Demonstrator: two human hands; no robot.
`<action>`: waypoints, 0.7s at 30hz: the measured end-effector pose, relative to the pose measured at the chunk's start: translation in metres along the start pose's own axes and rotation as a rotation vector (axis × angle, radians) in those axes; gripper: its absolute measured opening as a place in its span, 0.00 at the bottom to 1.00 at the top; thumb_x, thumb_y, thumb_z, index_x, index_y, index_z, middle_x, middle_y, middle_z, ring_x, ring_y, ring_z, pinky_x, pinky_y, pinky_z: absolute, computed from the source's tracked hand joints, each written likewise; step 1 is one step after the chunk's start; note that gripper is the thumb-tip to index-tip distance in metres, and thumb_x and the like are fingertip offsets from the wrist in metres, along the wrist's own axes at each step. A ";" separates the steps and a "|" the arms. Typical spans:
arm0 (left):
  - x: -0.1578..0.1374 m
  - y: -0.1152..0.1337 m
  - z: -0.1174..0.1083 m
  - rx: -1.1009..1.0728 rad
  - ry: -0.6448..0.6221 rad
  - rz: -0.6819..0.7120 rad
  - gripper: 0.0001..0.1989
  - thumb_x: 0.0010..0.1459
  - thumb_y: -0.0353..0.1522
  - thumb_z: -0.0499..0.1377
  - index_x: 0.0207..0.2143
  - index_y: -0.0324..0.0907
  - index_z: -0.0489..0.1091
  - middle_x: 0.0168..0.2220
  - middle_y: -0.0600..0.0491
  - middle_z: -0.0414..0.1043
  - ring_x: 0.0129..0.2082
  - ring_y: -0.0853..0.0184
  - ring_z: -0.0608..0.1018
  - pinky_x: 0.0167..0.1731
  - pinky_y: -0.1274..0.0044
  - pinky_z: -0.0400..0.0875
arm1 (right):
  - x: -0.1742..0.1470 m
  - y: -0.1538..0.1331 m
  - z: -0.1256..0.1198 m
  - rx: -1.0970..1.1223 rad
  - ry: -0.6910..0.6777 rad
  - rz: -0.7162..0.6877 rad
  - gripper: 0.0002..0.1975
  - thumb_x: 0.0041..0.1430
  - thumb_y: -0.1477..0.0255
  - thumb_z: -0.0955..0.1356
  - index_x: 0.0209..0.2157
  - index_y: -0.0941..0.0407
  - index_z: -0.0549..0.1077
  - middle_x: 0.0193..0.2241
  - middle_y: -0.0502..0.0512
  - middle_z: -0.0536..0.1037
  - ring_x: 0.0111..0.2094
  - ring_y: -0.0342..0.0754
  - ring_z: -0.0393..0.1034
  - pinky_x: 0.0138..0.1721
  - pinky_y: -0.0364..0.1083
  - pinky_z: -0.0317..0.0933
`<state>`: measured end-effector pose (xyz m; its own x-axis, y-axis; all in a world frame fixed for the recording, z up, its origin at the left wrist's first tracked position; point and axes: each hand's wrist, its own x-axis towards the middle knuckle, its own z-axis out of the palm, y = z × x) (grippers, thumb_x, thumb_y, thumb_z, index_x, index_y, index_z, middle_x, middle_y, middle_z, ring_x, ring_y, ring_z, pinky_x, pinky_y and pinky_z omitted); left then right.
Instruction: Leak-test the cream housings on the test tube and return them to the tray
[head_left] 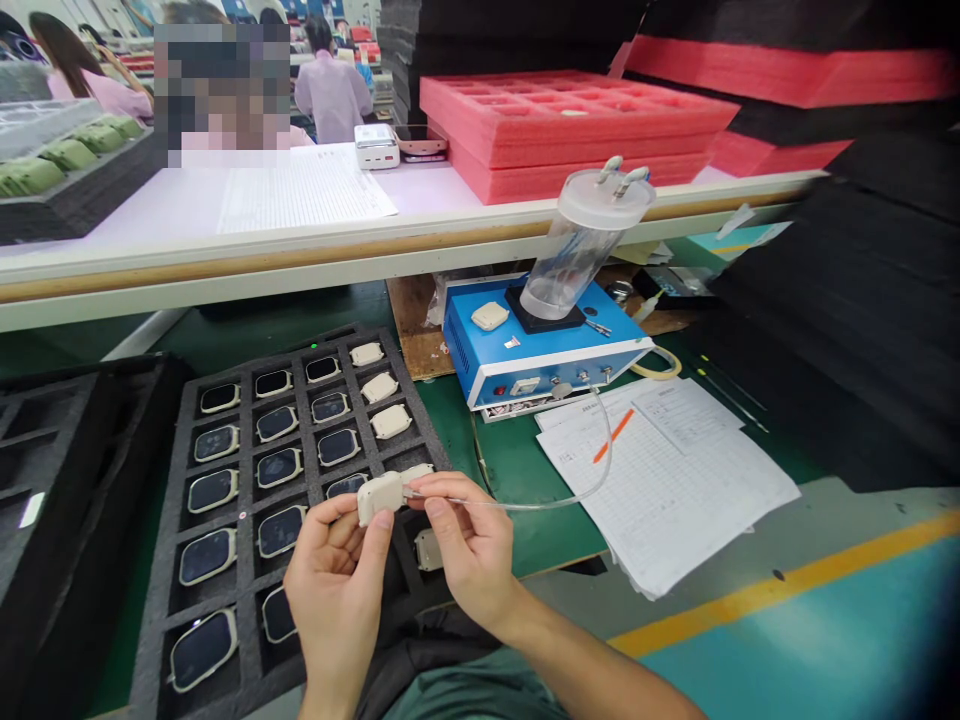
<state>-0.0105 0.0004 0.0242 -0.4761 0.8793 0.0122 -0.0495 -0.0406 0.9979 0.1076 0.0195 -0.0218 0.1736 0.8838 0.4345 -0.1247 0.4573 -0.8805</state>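
My left hand [341, 560] grips a cream watch case [381, 497] between thumb and fingers, its back turned toward me. At the case's right edge, my right hand [476, 550] pinches the end of a clear thin tube [555, 505]. Whether the tube's tip touches the case is too small to tell. The tube curves back to the front of a blue box-shaped machine [555, 355]. Below my hands lies a black foam tray [251, 430] of watch cases, many with dark screens up, the right column cream side up.
On the machine stand a clear cylinder [574, 255] and another cream case [490, 316]. Paper sheets [675, 480] with an orange stick [613, 435] lie to the right. A shelf [300, 245] holding red foam trays [577, 130] crosses ahead; black foam stacks flank both sides. Several people sit beyond.
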 end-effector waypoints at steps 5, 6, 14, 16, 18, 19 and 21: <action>0.000 -0.001 0.000 -0.003 0.000 -0.003 0.19 0.48 0.35 0.77 0.38 0.40 0.74 0.35 0.47 0.87 0.34 0.64 0.89 0.36 0.84 0.83 | 0.001 0.000 0.000 -0.014 0.004 -0.005 0.09 0.73 0.73 0.67 0.45 0.52 0.81 0.41 0.57 0.85 0.42 0.49 0.82 0.43 0.48 0.81; 0.000 -0.001 0.000 -0.004 0.001 -0.004 0.19 0.48 0.35 0.78 0.38 0.40 0.74 0.36 0.47 0.87 0.34 0.63 0.89 0.36 0.84 0.83 | 0.001 0.000 0.001 -0.018 0.005 -0.003 0.09 0.73 0.73 0.67 0.45 0.52 0.81 0.41 0.57 0.85 0.41 0.49 0.82 0.43 0.48 0.81; 0.000 0.000 -0.001 -0.011 0.008 -0.011 0.19 0.48 0.35 0.78 0.38 0.40 0.74 0.35 0.47 0.87 0.33 0.63 0.89 0.36 0.83 0.83 | 0.000 -0.001 0.001 0.005 0.011 -0.007 0.09 0.72 0.73 0.67 0.45 0.51 0.81 0.41 0.56 0.84 0.42 0.49 0.82 0.44 0.49 0.81; -0.001 0.000 -0.001 -0.005 0.009 -0.007 0.19 0.48 0.35 0.77 0.38 0.40 0.74 0.35 0.47 0.87 0.33 0.63 0.89 0.36 0.83 0.83 | 0.001 -0.001 0.001 0.010 0.013 -0.007 0.09 0.72 0.73 0.67 0.45 0.51 0.82 0.41 0.56 0.84 0.43 0.50 0.82 0.43 0.49 0.81; 0.000 -0.001 -0.002 0.004 0.010 -0.003 0.19 0.48 0.36 0.77 0.38 0.40 0.74 0.35 0.47 0.87 0.33 0.62 0.89 0.36 0.82 0.83 | 0.001 -0.001 0.001 0.010 0.015 -0.006 0.09 0.72 0.73 0.67 0.45 0.51 0.82 0.41 0.56 0.85 0.43 0.50 0.82 0.43 0.49 0.81; 0.000 -0.002 -0.001 0.008 0.009 -0.002 0.19 0.48 0.36 0.77 0.38 0.40 0.74 0.35 0.46 0.87 0.34 0.62 0.89 0.36 0.82 0.84 | 0.001 -0.001 0.002 0.009 0.016 -0.008 0.09 0.72 0.73 0.67 0.45 0.51 0.82 0.41 0.56 0.85 0.43 0.50 0.82 0.44 0.49 0.81; 0.001 -0.004 -0.001 0.016 0.007 0.001 0.20 0.48 0.37 0.77 0.38 0.40 0.74 0.35 0.46 0.87 0.34 0.61 0.89 0.36 0.80 0.84 | 0.001 0.000 0.002 0.005 0.015 -0.011 0.09 0.72 0.73 0.67 0.45 0.51 0.82 0.41 0.56 0.85 0.43 0.50 0.82 0.44 0.49 0.81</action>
<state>-0.0115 0.0012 0.0201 -0.4821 0.8760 0.0124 -0.0356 -0.0337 0.9988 0.1063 0.0208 -0.0212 0.1893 0.8771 0.4414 -0.1280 0.4678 -0.8745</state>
